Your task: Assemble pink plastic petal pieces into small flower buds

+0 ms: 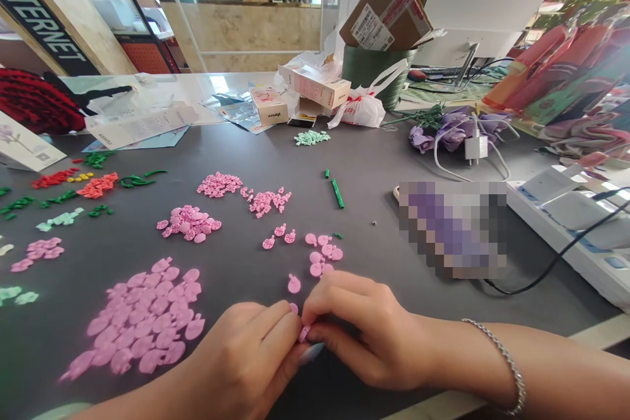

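My left hand [241, 354] and my right hand [364, 335] meet at the front of the dark grey tabletop [374, 164]. Their fingertips pinch a small pink plastic piece [304, 333], partly hidden by the fingers. A silver chain bracelet [502, 361] circles my right wrist. Just above my fingers lies a pink petal-shaped plastic piece [294, 283]. A large pile of flat pink petal pieces [142, 321] spreads left of my left hand. Smaller pink clusters [189, 223] lie farther back, with a few loose pieces [322, 254] near my right hand.
Red, orange, and green small parts [73, 184] lie at the left. A pixelated patch [453, 230] hides an object at the right, beside a white power strip [561, 230]. Purple artificial flowers [455, 128], boxes [315, 85], and a green bin [369, 75] stand behind.
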`<state>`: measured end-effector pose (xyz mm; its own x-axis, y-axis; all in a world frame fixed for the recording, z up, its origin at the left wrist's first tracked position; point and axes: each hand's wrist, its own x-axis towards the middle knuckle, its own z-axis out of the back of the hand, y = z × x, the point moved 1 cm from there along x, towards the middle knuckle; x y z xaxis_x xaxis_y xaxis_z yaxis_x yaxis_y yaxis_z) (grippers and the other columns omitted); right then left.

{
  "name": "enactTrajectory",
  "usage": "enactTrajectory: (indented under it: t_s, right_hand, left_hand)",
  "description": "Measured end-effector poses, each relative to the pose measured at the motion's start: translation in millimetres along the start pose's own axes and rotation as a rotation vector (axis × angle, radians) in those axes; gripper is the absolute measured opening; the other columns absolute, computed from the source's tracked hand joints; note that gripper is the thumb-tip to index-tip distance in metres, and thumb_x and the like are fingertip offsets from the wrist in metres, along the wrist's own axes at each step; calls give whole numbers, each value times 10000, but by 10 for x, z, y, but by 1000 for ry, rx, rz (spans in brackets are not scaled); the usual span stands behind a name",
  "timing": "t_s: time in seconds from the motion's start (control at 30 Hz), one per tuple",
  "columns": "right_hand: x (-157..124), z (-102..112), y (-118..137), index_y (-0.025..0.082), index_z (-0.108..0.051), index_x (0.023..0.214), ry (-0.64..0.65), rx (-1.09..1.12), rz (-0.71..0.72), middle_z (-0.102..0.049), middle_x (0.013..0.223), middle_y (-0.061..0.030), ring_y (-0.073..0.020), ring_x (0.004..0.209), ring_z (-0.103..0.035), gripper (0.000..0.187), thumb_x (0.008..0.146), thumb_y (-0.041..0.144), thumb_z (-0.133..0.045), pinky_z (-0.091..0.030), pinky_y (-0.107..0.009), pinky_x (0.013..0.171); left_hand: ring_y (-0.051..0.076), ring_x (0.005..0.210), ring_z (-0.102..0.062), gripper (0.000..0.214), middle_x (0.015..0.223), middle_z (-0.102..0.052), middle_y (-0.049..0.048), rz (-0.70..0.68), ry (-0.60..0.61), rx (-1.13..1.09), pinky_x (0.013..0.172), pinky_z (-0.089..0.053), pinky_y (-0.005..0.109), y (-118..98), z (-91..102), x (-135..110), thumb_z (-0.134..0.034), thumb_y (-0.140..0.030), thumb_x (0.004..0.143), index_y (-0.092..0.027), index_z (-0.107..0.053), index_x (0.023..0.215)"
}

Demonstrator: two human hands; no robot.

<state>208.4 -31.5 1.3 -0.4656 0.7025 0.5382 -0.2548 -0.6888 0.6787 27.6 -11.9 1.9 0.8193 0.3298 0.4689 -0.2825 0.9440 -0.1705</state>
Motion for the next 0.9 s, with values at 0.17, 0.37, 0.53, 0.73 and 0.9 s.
enactTrajectory:
  t_s: [0.17, 0.37, 0.53, 0.73, 0.9]
  right_hand:
    - [3, 4, 4, 147, -522, 877, 8, 9, 3, -591, 764, -40, -106, 687, -480, 84, 883, 87, -464, -439, -196, 647]
    - [-1, 2, -5, 146, -517, 877, 8, -3, 7, -586, 756, -44, -108, 681, -485, 86, 891, 96, -449, -442, -195, 639]
    - [13, 1, 3, 155, -511, 879, 15, -15, 7, -586, 768, -42, -107, 686, -488, 82, 901, 113, -444, -447, -193, 645]
    - [19, 16, 6, 147, -518, 877, 6, -19, 27, -592, 759, -44, -108, 686, -489, 79, 903, 116, -450, -449, -194, 657]
    - [23, 21, 10, 152, -512, 883, 19, -33, 32, -593, 766, -44, -108, 690, -492, 83, 914, 125, -439, -452, -194, 656]
  left_hand:
    - [132, 492, -452, 226, 617, -512, -9, 16, -16, -24, 455, -309, 265, 0, -4, 1, -296, -206, 981, -173, -463, 833]
    - [129, 495, -451, 223, 606, -500, -18, 27, -3, -28, 464, -298, 273, 7, 16, 18, -306, -173, 979, -175, -461, 818]
    - [134, 503, -459, 219, 620, -511, -15, 15, 9, -26, 462, -297, 283, 0, 25, 54, -299, -161, 977, -174, -469, 840]
    - [134, 497, -457, 247, 604, -511, -22, 3, 13, -18, 457, -294, 284, 7, 10, 31, -287, -131, 973, -183, -462, 806]
    - [135, 506, -465, 230, 616, -522, -22, 0, 11, -33, 472, -312, 284, 24, 1, 8, -302, -141, 971, -182, -466, 816]
